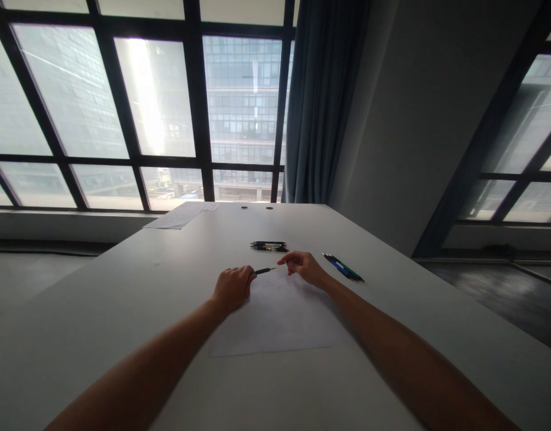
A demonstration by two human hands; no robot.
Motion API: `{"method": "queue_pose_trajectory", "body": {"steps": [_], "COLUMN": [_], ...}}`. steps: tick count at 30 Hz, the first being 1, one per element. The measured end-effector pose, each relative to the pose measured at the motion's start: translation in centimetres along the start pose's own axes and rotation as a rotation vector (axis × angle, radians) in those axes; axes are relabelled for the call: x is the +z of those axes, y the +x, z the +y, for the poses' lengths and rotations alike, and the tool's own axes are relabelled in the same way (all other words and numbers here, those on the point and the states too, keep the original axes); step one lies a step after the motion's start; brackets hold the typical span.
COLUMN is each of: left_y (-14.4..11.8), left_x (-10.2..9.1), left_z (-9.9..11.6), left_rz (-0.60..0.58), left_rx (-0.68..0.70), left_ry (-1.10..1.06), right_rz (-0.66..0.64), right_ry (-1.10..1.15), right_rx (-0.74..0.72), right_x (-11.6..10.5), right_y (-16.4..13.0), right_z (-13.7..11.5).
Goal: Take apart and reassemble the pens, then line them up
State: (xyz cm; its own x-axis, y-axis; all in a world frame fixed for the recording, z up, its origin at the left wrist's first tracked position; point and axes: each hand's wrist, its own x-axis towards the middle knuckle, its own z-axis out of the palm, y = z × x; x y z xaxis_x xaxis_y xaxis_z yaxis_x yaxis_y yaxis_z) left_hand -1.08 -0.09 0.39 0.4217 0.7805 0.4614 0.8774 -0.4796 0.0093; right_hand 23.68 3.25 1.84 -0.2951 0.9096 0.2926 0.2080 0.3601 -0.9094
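My left hand is closed around a dark pen, which points to the right with its thin tip toward my other hand. Just right of that tip, my right hand has thumb and forefinger pinched together; whatever small thing may be between them is too small to make out. Under both hands lies a white sheet of paper, flat on the white table. Beyond the hands rests a row of dark pens, one with a yellowish part. Blue, green and black pens lie right of my right hand.
More paper sheets lie at the table's far left. Two small dark round pieces are near its far edge. Behind stand large windows and a blue curtain, with a grey wall to the right.
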Motion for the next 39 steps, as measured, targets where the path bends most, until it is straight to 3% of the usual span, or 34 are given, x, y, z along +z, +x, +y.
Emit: {"method": "queue_pose_trajectory", "body": {"steps": [13,20,24,35,39], "left_y": [-0.1,-0.1,-0.1,-0.2,-0.3], "left_x": [-0.1,-0.1,-0.1,-0.4,-0.6], "left_z": [0.0,0.0,0.1,0.5,0.5], "left_rz": [-0.010,-0.036,-0.045,-0.041,-0.029], "left_rx": [-0.001,-0.007,-0.016,-0.020,0.035], "left_ry": [-0.017,-0.011,-0.011,-0.019,-0.056], "right_rz": [0.111,0.195,0.178,0.157,0.208], "right_ry": [-0.169,-0.869,-1.073,-1.185,-1.181], "right_rx": [0.036,-0.036,0.035,0.063,0.055], "right_x": [-0.9,-2.0,-1.9,-2.4,-2.4], "right_y": [0.6,-0.2,-0.7,-0.6,-0.5], "right_z": [0.8,1.8,2.0,3.1,3.3]}}
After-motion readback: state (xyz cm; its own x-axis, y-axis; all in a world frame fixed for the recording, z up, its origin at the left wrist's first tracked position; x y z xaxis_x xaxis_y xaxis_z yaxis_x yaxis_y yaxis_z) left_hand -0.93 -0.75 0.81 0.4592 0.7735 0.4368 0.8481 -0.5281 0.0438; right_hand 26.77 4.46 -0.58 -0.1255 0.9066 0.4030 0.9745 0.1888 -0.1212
